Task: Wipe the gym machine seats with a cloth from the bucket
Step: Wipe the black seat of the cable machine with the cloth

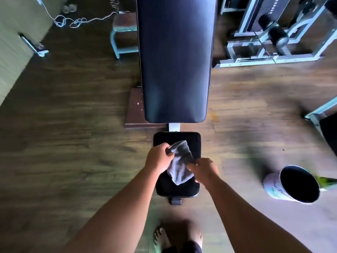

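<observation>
A grey terry cloth (179,166), soft and crumpled, hangs stretched between both hands above the small black padded seat (195,143), a rounded rectangle of smooth vinyl. Beyond it runs the long, glossy dark backrest (176,61) on a pale metal frame. The left hand (159,158) has its fingers clamped on the cloth's upper corner; the right hand (203,169) has its fingers pinched shut on the opposite edge. Both forearms reach forward, bare. The round white bucket (273,187) stands on the wood-grain floor (73,143) to the right, well apart; its printed label is too blurred to read.
</observation>
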Motion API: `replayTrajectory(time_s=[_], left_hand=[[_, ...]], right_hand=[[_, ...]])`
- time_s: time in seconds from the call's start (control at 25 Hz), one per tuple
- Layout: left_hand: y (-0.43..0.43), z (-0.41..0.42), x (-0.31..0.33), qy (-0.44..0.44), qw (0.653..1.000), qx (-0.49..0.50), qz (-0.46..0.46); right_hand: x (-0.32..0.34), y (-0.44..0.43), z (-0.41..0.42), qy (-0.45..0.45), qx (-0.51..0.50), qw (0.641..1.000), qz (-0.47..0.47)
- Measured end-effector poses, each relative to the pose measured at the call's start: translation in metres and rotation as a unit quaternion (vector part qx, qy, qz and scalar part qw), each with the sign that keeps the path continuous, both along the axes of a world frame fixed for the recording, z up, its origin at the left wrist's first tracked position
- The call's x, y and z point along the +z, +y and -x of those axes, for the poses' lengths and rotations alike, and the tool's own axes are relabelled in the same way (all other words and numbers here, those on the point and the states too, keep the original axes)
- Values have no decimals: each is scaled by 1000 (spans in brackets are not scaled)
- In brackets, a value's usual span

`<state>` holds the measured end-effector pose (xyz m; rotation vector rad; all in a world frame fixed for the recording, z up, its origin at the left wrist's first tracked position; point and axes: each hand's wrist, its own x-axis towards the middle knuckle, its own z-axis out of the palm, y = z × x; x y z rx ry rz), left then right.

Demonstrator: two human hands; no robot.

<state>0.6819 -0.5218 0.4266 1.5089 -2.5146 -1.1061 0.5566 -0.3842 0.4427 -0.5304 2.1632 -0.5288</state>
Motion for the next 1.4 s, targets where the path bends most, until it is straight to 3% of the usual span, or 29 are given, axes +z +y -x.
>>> replayTrajectory(time_s=[0.16,0.32,0.44,0.6,0.8,0.92,1.04,1.16,1.32,1.4], left_hand=[[-6,35,-53,-1,999,-46,-2],[-19,22,-88,-4,997,-64,54],[-38,-11,-104,-39,985,-102,131],[-43,-50,-139,-83,962,-167,198],[-35,-64,-166,-45,962,-177,205],[-39,-68,-174,-26,961,-185,205],[-41,-70,-176,-21,959,-186,213],[-42,-70,-177,-28,957,-191,216],[-44,-71,-174,-42,955,-198,218],[-45,-70,-173,-47,953,-202,220]], right_hand=[[-60,5,3,-4,8,999,-44],[-86,17,12,119,78,990,-20],[-102,1,14,210,210,950,93],[-141,-37,-6,254,344,901,79],[-164,-25,-27,293,365,882,48],[-173,-36,14,336,354,872,32],[-176,-94,65,353,290,890,-8],[-173,-121,54,341,265,902,-16],[-164,-39,-18,325,378,867,26],[-164,-20,-3,315,420,850,35]])
